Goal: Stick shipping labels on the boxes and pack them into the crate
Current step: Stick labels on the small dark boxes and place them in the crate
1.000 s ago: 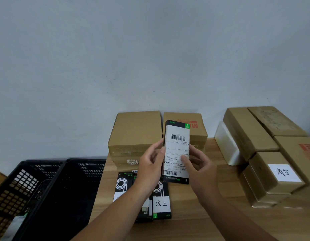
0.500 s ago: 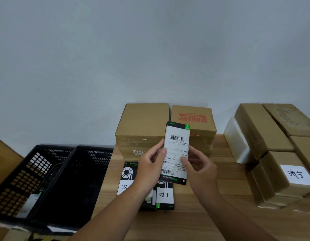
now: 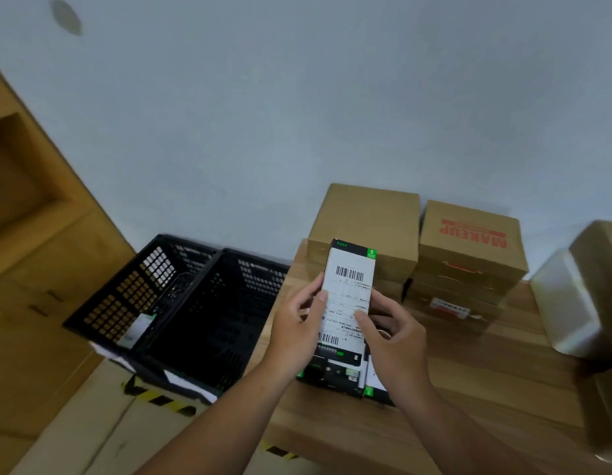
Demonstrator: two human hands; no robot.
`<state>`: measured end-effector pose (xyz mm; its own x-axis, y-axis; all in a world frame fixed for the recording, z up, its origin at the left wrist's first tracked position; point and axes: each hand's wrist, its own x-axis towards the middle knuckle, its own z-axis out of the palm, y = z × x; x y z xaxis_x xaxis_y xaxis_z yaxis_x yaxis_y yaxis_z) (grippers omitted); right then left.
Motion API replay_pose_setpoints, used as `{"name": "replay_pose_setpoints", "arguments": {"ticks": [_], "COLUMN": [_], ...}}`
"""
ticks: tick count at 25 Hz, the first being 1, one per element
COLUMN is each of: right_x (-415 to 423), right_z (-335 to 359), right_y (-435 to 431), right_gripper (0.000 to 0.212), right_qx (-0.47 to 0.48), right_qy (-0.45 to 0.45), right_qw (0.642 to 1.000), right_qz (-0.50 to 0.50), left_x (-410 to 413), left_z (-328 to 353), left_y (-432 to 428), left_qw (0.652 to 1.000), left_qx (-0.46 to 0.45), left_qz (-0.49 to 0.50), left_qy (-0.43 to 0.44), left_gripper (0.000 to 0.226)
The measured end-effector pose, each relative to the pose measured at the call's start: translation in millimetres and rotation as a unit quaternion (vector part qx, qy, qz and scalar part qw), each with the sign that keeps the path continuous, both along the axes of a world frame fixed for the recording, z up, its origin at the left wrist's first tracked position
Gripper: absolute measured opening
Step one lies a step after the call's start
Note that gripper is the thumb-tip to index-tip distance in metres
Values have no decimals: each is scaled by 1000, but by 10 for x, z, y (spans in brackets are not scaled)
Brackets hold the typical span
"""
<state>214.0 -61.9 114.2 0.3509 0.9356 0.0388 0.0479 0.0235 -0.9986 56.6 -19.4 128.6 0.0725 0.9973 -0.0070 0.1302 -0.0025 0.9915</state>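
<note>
While both hands hold it upright above the left part of the light wooden desk, the slim black cardboard box faces the camera with a white barcoded shipping label covering most of its front. The left hand has its grip closed on the box's left edge, thumb lying on the label and fingers curled behind. The right hand grips the right edge in the same way, with its thumb tip pressed on the label's middle.

Under the hands, near the desk's left edge, several flat black retail boxes lie on the wood. Along the far edge stand two stacks of brown cartons: a plain brown cardboard carton on top of the left stack and a brown carton printed MAKEUP in red on the right one. A blurred white box sits toward the right edge.

Just off the left edge stands a black perforated plastic crate, with a second black crate touching its far side.
</note>
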Motion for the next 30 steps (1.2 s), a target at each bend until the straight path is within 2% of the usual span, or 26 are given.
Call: {"name": "replay_pose_setpoints", "arguments": {"ticks": [5,13,17,22,30], "right_x": [-977,-3266,-4299,-5205,-6356], "right_z": [-64,-250,-353,-525,-1324], "right_y": [153,381,529,917,2168], "right_gripper": [42,37,37,34,35], "right_qx": [-18,-47,-61,-96,-158], "right_qy": [-30,-70,-71,-61,-42], "right_qw": [997,987,986,984,980], "right_qz": [65,138,137,140,112], "left_x": [-1004,-3337,-4374,-5290,-6331], "left_z": [-108,-337,-445,-607,-1200], "left_y": [-8,38,175,536,1867], "left_qw": [994,981,979,975,971], "left_qx": [35,16,2,-6,-65], "left_qz": [81,158,161,162,122], "left_qy": [71,109,126,154,197], "left_gripper": [36,38,36,33,33]}}
